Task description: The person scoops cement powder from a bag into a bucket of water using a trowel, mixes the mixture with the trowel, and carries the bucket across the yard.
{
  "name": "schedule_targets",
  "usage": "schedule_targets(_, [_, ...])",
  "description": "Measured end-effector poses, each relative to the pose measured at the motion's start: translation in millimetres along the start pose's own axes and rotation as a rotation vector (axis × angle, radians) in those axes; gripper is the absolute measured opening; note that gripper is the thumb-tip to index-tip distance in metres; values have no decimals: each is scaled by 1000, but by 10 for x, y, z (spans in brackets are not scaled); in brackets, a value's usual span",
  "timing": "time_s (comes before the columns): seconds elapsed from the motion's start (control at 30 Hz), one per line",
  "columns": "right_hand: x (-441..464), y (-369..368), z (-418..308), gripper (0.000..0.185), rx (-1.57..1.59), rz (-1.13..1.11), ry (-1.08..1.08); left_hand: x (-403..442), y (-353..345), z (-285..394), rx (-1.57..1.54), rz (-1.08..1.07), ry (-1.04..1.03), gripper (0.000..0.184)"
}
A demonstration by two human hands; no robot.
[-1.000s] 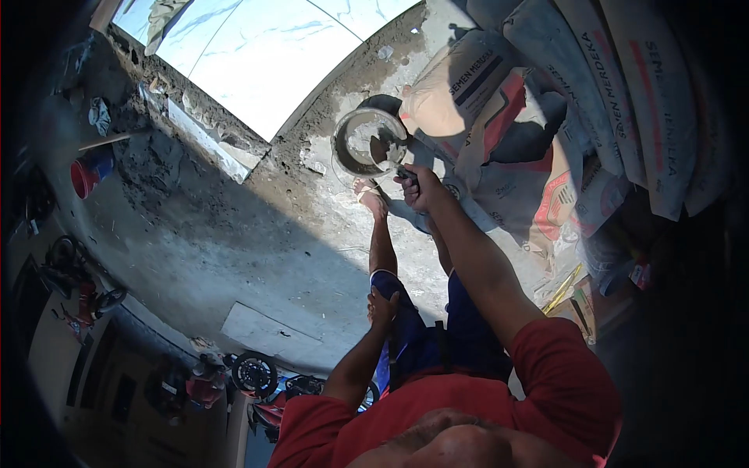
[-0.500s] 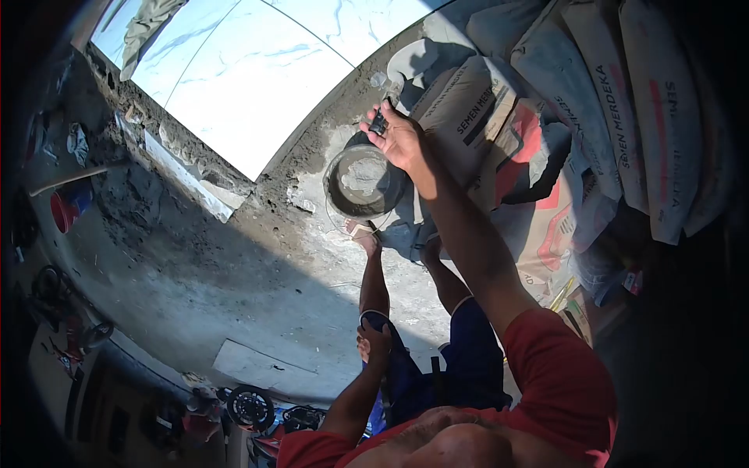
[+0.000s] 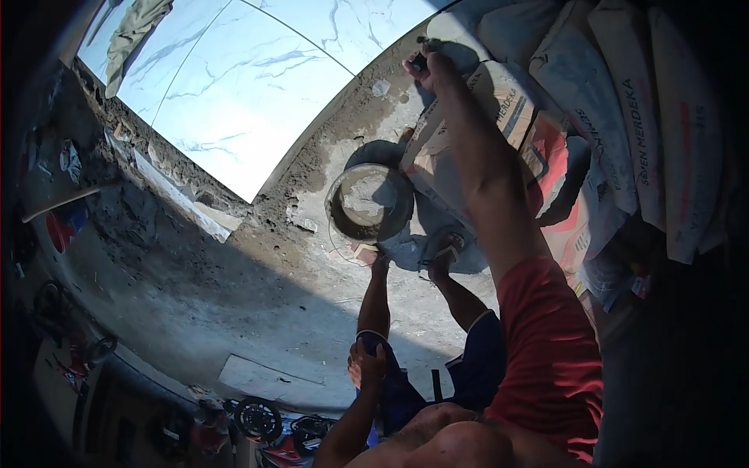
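Observation:
My right hand (image 3: 429, 72) is stretched out past the nearest cement bag (image 3: 449, 148), at the edge of the tiled floor. Its fingers are closed on a small black object (image 3: 420, 61), whose kind I cannot make out. My left hand (image 3: 365, 365) lies on my left knee, fingers laid over the shorts and apart. Between that bag and the tiles stands a round bucket (image 3: 334, 204) holding grey wet mortar (image 3: 367, 195). My feet in sandals are just below the bucket.
White marbled tiles (image 3: 234, 101) lie ahead, with a cloth (image 3: 133, 39) on them. Several cement bags (image 3: 636, 132) are stacked at right. At left are a long wooden handle (image 3: 70, 201) and a red-and-blue bucket (image 3: 66, 226). A flat board (image 3: 269, 378) and motorcycle wheel (image 3: 257, 420) lie lower down.
My right hand has moved forward and right, away from above the bucket, still holding the black object. My left hand stays on the knee. The view has shifted slightly.

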State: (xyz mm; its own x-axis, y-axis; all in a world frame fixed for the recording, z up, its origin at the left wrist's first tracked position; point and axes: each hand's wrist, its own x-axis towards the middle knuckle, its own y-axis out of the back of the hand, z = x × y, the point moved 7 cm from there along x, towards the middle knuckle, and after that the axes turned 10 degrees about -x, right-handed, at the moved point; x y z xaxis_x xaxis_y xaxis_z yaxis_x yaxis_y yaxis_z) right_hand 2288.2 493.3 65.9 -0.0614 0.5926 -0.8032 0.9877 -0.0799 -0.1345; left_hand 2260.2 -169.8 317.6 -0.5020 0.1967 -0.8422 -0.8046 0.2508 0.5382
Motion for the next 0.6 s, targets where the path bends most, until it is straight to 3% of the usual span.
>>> schedule_targets(0.13, [63, -47, 60, 16, 57, 15, 67, 19, 23, 20, 11, -30, 20, 59])
schedule_targets(0.23, [161, -29, 229, 16, 312, 91, 10, 21, 60, 43, 9, -39, 39, 58])
schedule_targets(0.47, [95, 103, 289, 22, 279, 143, -9, 57, 63, 34, 24, -61, 30, 57])
schedule_targets(0.57, [-182, 137, 179, 26, 277, 246, -16, 48, 59, 24, 28, -36, -1, 57])
schedule_targets(0.6, [-294, 178, 182, 19, 273, 321, -62, 44, 55, 23, 31, -45, 10, 57])
